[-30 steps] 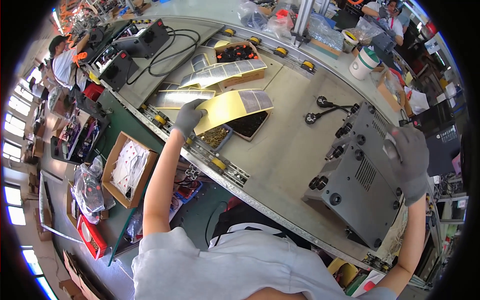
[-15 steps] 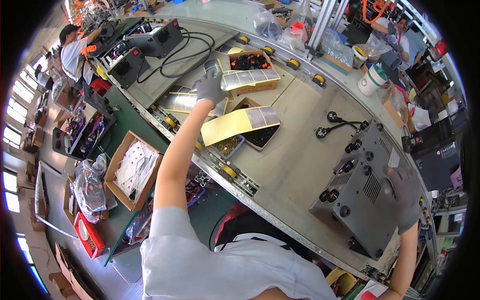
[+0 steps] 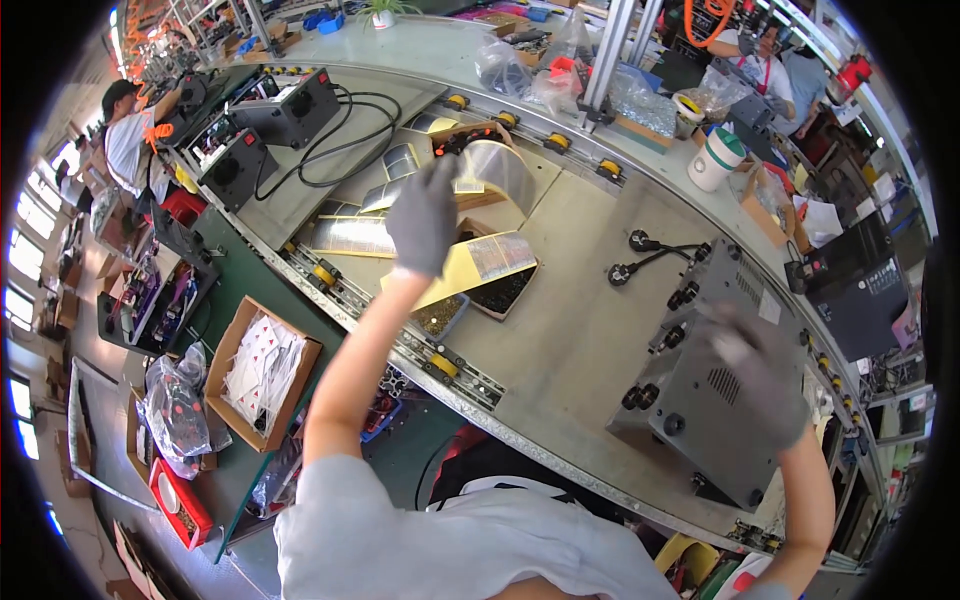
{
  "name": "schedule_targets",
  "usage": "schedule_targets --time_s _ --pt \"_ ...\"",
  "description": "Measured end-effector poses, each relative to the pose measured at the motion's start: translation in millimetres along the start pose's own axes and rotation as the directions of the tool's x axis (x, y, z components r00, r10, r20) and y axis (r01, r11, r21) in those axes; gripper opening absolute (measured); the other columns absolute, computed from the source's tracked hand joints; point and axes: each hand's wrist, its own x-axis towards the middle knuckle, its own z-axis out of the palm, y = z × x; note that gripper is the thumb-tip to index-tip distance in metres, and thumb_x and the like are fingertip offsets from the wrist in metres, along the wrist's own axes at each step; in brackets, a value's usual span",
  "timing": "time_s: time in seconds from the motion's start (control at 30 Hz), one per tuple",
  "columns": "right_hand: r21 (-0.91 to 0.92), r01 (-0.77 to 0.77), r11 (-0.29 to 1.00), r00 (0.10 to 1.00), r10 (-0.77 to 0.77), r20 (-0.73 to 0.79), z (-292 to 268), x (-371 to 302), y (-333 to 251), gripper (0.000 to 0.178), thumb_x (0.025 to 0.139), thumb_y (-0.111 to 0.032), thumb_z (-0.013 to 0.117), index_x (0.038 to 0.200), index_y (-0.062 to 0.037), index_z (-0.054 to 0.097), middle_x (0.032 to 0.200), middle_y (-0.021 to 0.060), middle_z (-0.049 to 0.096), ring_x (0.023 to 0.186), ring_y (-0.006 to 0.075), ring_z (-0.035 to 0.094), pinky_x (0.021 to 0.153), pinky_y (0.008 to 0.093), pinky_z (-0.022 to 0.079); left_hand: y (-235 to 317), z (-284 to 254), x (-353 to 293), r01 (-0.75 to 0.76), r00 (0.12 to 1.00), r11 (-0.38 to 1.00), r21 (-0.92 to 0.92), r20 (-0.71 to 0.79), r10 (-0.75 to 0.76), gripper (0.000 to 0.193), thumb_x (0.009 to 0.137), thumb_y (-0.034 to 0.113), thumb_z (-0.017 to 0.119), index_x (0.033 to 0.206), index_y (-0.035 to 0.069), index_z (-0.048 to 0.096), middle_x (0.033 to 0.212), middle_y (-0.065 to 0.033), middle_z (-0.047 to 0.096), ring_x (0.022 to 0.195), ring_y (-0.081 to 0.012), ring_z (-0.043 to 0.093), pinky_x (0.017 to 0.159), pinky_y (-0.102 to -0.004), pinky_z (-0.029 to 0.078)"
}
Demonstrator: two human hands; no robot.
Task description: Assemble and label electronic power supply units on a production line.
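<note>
My left hand [image 3: 424,222], in a grey glove, is closed on the left end of a silver label sheet [image 3: 503,172], which bows upward over a cardboard box [image 3: 463,132] of black and orange parts. Beneath and beside this hand lie a yellow-backed label sheet [image 3: 470,270] and other silver label sheets [image 3: 352,236]. My right hand [image 3: 765,375], gloved too, is blurred by motion above a dark grey metal equipment case [image 3: 690,400] with vent slots and black round feet. Whether its fingers hold anything does not show. A second similar case [image 3: 738,285] adjoins it, near two black plugs [image 3: 630,258].
Roller rails [image 3: 440,367] with yellow wheels edge the bench. Two cases [image 3: 285,108] with a looped black cable stand at the far left. A blue bin [image 3: 440,318] of small parts sits near the rail. A white tub [image 3: 716,160] stands at right. Other people work farther off.
My left hand has shifted down and bent the silver label sheet into a curve. My right hand has moved leftward over the grey case. The whole view has shifted slightly.
</note>
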Motion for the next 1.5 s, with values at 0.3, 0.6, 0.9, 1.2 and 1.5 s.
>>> schedule_targets --time_s 0.3,0.6,0.9,1.2,1.5 --pt "0.773 -0.282 0.568 0.917 -0.077 0.392 77 45 -29 0.044 0.092 -0.037 0.050 0.114 0.0006 0.048 0.105 0.0102 0.057 0.094 0.0166 0.056 0.084 0.0331 0.048 134 -91 -117 -0.017 0.947 0.867 -0.497 -0.285 -0.145 0.047 0.069 -0.009 0.055 0.112 0.007 0.060 0.094 -0.0105 0.060 0.083 -0.0273 0.052 0.070 -0.0364 0.042" --pt "0.444 0.294 0.846 0.956 -0.260 -0.138 64 12 -41 0.062 0.076 0.007 0.054 0.134 -0.0004 0.031 0.108 0.0096 0.055 0.096 0.0141 0.057 0.081 0.0265 0.048 112 -111 -100 0.206 0.979 0.405 -0.891 0.189 -0.080 0.092 0.068 0.048 0.074 0.133 -0.002 0.032 0.128 -0.0196 0.040 0.114 -0.0310 0.044 0.095 -0.0390 0.039" --pt "-0.166 0.411 0.896 0.847 -0.443 -0.293 69 10 -36 0.064 0.073 -0.003 0.065 0.130 -0.0015 0.035 0.102 0.0107 0.055 0.092 0.0190 0.058 0.076 0.0303 0.049 117 -120 -82 0.564 0.826 -0.239 -0.791 0.539 0.164 0.039 0.086 0.003 0.060 0.122 0.000 0.049 0.111 -0.0052 0.060 0.100 -0.0109 0.055 0.089 -0.0269 0.044" --pt "-0.835 0.508 0.213 0.512 -0.854 0.094 79 13 -43 0.028 0.081 -0.032 0.057 0.104 -0.0173 0.059 0.092 -0.0009 0.060 0.086 0.0185 0.057 0.077 0.0358 0.042 121 -120 -80 0.188 0.957 0.300 -0.935 0.243 0.157 0.019 0.079 0.004 0.063 0.098 0.003 0.062 0.086 -0.0097 0.055 0.078 -0.0211 0.055 0.071 -0.0305 0.044" --pt "-0.725 0.633 0.272 0.533 -0.832 0.153 71 18 -52 0.018 0.081 -0.027 0.058 0.086 -0.0109 0.063 0.075 0.0048 0.060 0.074 0.0239 0.057 0.069 0.0376 0.043 116 -122 -79 0.453 0.868 0.104 -0.885 0.465 0.175 0.014 0.078 0.005 0.065 0.092 0.002 0.065 0.076 -0.0041 0.050 0.072 -0.0136 0.047 0.066 -0.0271 0.039"
